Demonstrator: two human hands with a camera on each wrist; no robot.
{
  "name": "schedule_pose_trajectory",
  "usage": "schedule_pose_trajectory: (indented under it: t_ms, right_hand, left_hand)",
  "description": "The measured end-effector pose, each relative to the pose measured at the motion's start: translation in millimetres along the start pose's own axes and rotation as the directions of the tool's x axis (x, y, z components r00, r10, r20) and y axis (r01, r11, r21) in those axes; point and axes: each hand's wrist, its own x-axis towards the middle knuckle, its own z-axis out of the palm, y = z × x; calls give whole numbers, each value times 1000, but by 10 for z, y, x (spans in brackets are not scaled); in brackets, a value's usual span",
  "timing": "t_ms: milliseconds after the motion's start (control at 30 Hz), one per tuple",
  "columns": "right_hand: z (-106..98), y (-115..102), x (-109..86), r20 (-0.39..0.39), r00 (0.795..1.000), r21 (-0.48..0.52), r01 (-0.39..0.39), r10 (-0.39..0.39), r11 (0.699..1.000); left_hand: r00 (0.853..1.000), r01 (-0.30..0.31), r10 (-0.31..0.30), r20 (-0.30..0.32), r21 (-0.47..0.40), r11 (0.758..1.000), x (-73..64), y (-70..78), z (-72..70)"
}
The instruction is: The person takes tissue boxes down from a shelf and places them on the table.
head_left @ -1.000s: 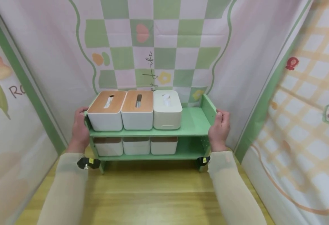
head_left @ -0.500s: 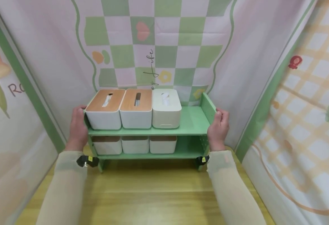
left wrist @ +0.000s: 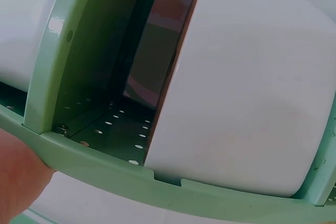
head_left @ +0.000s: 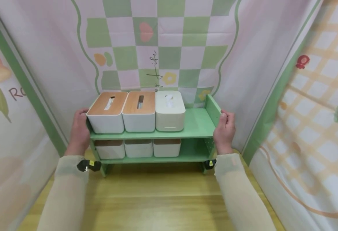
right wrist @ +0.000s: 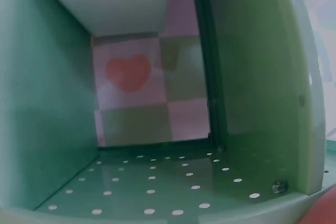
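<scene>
- I have one pale green, glossy, rectangular two-tier shelf (head_left: 198, 122) at the far part of the yellow wood-grain table (head_left: 157, 205), in front of the green-and-white checked cloth (head_left: 170, 59).
- I count two hands, well apart, one at each end of the shelf: the left hand (head_left: 80, 131) grips its left end panel (left wrist: 115, 171), the right hand (head_left: 225, 131) its right end panel (head_left: 213, 110).
- On the shelf's upper tier I count three boxes side by side: two white, round-cornered boxes with brown wood-look lids (head_left: 138, 123), then one all-cream box (head_left: 170, 123); a bare stretch lies between it and the right end panel.
- On the shelf's lower tier sit three white, round-cornered boxes (head_left: 166, 150); the middle one's lid is too shaded for me to judge its colour.
- The shelf's long axis runs left to right, its front facing me; the three lid slots above run front to back.
- Two black wrist devices (head_left: 89, 165) show near the shelf's lower front corners.
</scene>
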Motion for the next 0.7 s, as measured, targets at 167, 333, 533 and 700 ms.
schedule_pose_trajectory:
  t_ms: [167, 333, 533, 700]
  right_hand:
    - [-11, 43, 14, 1, 998, -17, 55, -55, 998]
    - [-15, 51, 22, 0, 997, -25, 73, -73, 997]
    - [-9, 38, 14, 0, 998, -45, 64, -64, 997]
    - [-22, 46, 16, -1, 998, -53, 59, -59, 997]
  left_hand:
    - [1000, -10, 10, -6, 9, 1000, 15, -2, 15]
    - [1000, -13, 13, 8, 7, 1000, 34, 3, 25]
    - [1000, -9, 9, 0, 12, 1000, 28, 1, 22]
    - [999, -24, 25, -29, 16, 1000, 31, 1, 29]
